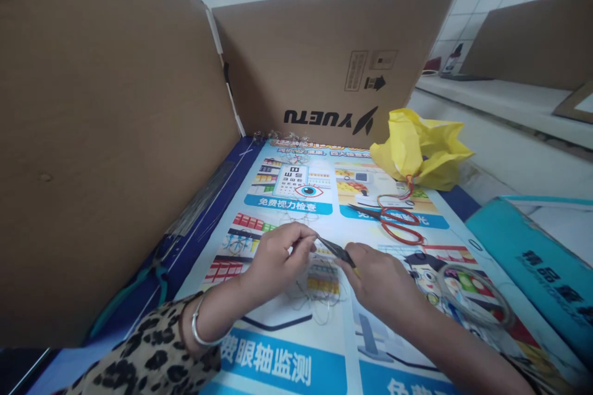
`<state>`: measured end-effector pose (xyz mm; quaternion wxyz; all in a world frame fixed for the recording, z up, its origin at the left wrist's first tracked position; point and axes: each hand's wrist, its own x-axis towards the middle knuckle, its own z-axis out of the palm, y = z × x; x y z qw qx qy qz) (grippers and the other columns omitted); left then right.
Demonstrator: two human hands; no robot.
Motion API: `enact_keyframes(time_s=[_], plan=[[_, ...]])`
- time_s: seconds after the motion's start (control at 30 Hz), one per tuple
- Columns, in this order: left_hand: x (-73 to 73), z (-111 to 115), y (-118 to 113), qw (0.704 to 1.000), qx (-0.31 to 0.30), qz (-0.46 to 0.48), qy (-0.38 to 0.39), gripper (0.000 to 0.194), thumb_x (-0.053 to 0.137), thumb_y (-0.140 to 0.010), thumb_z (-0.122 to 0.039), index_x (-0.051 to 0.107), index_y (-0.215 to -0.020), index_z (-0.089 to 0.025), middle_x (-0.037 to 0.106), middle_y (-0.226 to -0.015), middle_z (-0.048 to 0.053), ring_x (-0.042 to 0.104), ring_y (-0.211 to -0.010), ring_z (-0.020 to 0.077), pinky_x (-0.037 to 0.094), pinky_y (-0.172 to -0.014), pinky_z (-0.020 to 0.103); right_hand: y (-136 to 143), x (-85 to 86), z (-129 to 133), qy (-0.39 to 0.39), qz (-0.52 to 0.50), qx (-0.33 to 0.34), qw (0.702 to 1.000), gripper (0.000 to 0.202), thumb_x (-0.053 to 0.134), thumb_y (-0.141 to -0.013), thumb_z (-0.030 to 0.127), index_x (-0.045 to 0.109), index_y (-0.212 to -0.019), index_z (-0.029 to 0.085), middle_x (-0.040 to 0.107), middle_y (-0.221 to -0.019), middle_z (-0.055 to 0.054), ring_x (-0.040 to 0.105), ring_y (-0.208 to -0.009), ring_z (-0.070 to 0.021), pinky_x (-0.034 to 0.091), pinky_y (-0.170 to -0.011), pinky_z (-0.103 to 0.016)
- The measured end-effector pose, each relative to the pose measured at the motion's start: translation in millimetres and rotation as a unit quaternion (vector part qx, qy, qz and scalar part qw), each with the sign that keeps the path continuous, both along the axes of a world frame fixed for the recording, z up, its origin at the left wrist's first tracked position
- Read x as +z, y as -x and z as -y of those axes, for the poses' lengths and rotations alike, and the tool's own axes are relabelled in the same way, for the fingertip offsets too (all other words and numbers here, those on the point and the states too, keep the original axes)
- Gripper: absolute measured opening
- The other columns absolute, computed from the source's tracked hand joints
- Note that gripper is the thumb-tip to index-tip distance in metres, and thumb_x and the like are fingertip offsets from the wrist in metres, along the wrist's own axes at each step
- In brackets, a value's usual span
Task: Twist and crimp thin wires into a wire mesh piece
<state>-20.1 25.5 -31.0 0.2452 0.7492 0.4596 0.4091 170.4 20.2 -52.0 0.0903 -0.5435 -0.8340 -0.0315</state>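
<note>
Cardboard walls [324, 55]: stand at the back and left, maybe to fence things in.
Printed surface [296, 364]: lies flat under everything, giving small bits room to spread.
Blue box [523, 259]: sits at the right edge, perhaps out of the way.
Yellow paper [412, 145]: crumpled, at the back right.
Right hand [377, 278]: wraps round a dark pointed tool [337, 249], likely for a firm grip.
Left hand [280, 253]: thumb and finger pinch at the tool's tip, seeming to steady something too tiny to tell.
Wire coil [506, 307]: rolled up by the right arm, probably against tangles.
Green-handled pliers [157, 271]: by the left wall.
Scissors [380, 213]: past the right hand, blades pointing left.
Thin wire loops [324, 299]: loose between the arms.
</note>
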Motion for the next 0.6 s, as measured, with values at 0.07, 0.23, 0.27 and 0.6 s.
enact_keyframes(time_s=[0.07,0.23,0.27,0.6], plan=[[-1.3,-3,7,0.994,-0.032,-0.063,-0.089,0.017,0.044,-0.081,-0.014,0.061,-0.083,-0.016,0.065,-0.072,0.005,0.059,-0.068,0.0152,0.043,-0.064,0.025,0,4.0,2,0.043,-0.007,0.005,0.999,0.019,0.042,-0.087,0.032,0.054,-0.082,0.019,0.065,-0.073,-0.004,0.061,-0.062,-0.0193,0.028,-0.05,-0.026],[6.3,-12,21,0.987,-0.061,-0.086,-0.124,0.023,0.044,-0.076,-0.009,0.064,-0.081,-0.02,0.067,-0.077,0.005,0.06,-0.073,0.0172,0.044,-0.068,0.028,-3,8.9,8,0.091,-0.023,0.037,0.995,0.019,0.044,-0.086,0.034,0.056,-0.079,0.021,0.067,-0.075,-0.004,0.062,-0.064,-0.0191,0.028,-0.051,-0.026],[10.0,-13,23,0.989,-0.039,-0.07,-0.121,0.022,0.045,-0.076,-0.01,0.064,-0.079,-0.021,0.067,-0.077,0.005,0.06,-0.075,0.0175,0.044,-0.07,0.028,-4,9.9,9,0.095,-0.024,0.045,0.994,0.019,0.045,-0.085,0.035,0.056,-0.077,0.022,0.067,-0.073,-0.003,0.061,-0.062,-0.0186,0.027,-0.05,-0.026],[16.3,0,3,0.964,0.001,0.224,0.143,0.021,0.049,-0.083,-0.026,0.053,-0.065,-0.016,0.054,-0.055,-0.003,0.049,-0.049,0.0071,0.042,-0.057,0.021,-2,12.5,4,-0.013,-0.083,-0.011,0.996,0.024,0.041,-0.086,0.04,0.052,-0.079,0.02,0.06,-0.075,-0.003,0.058,-0.066,-0.0171,0.034,-0.055,-0.026]])
